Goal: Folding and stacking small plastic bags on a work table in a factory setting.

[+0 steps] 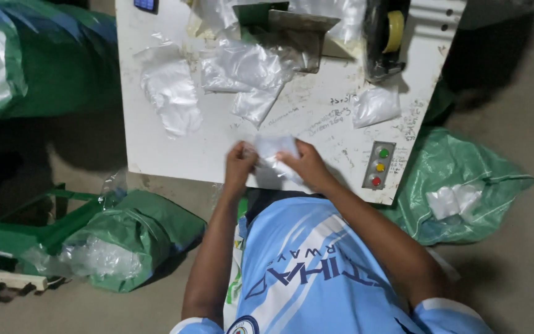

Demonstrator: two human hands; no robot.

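On white table point(174, 148): both hands grip clear bag point(274, 148) (contents unclear).

white worktable point(156, 142), scribbled | loose clear plastic bags point(171, 93) scattered on top | three-light panel, green-yellow-red point(379, 166), near edge | yellow tape roll point(394, 29) far right | green sacks on floor: point(137, 238) left, point(458, 185) right | green stool point(26, 229) far left

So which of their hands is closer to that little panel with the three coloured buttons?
Right. The right hand holds the clear bag just left of the button panel; the left hand grips the bag's far side, farther away.
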